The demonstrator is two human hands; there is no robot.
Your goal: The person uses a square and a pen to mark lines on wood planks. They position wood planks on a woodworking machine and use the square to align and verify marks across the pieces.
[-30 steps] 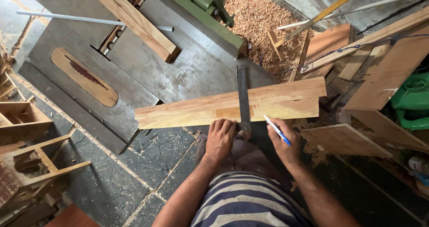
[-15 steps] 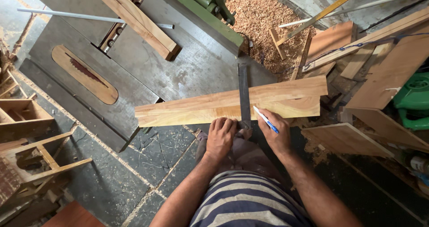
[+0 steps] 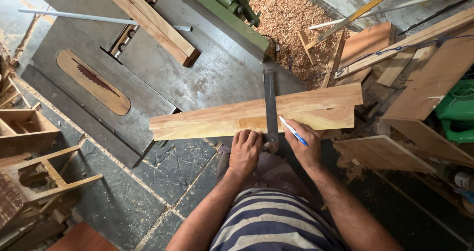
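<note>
A long light wooden board (image 3: 217,120) lies across the corner of a grey metal saw table (image 3: 197,83), its right end hanging past the table. A dark metal try square (image 3: 269,103) crosses the board, its blade pointing away from me. My left hand (image 3: 244,152) presses down on the square's stock at the board's near edge. My right hand (image 3: 303,145) grips a blue and white pen (image 3: 293,131); the pen's tip touches the board right beside the square's blade.
A saw blade (image 3: 91,79) sits in its wooden insert on the table's left. A thick timber (image 3: 153,24) and a thin pipe (image 3: 74,18) lie further back. Wood shavings (image 3: 286,19) pile behind; boards and offcuts (image 3: 385,152) crowd the right, wooden frames (image 3: 44,182) the left.
My right hand moved left and forward, bringing the pen from off the board onto it beside the square's blade. My left hand and the square stayed put.
</note>
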